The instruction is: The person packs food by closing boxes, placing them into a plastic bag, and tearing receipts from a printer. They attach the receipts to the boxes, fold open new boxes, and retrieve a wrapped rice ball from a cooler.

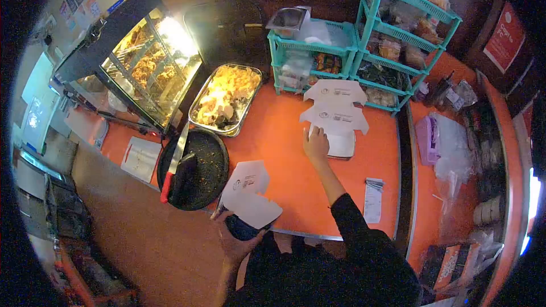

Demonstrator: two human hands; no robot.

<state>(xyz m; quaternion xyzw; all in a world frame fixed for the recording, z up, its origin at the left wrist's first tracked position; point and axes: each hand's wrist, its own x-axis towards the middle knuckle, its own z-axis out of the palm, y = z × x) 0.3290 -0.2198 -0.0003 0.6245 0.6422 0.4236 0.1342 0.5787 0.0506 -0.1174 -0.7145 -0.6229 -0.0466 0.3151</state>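
Low at the counter's front edge, my left hand (pixel 232 244) is wrapped round a paper food box (pixel 250 190) with printed white flaps standing open; its inside is mostly hidden from me. Farther out, my right hand (pixel 316 145) has its fingers bent over the left edge of a second white paper box (pixel 341 143) lying on the orange counter. Printed box flaps (pixel 334 115) spread out behind that box. Close to my left hand lies a round black pan (pixel 207 167), with a red-handled knife (pixel 177 156) resting across its left side.
A metal tray (pixel 239 131) of chips stands behind the pan, beside a lit glass food warmer (pixel 151 68). Turquoise basket racks (pixel 352 59) hold bagged goods at the back. A receipt (pixel 373 202) lies at right. A lilac basket (pixel 425 139) is on the side counter.
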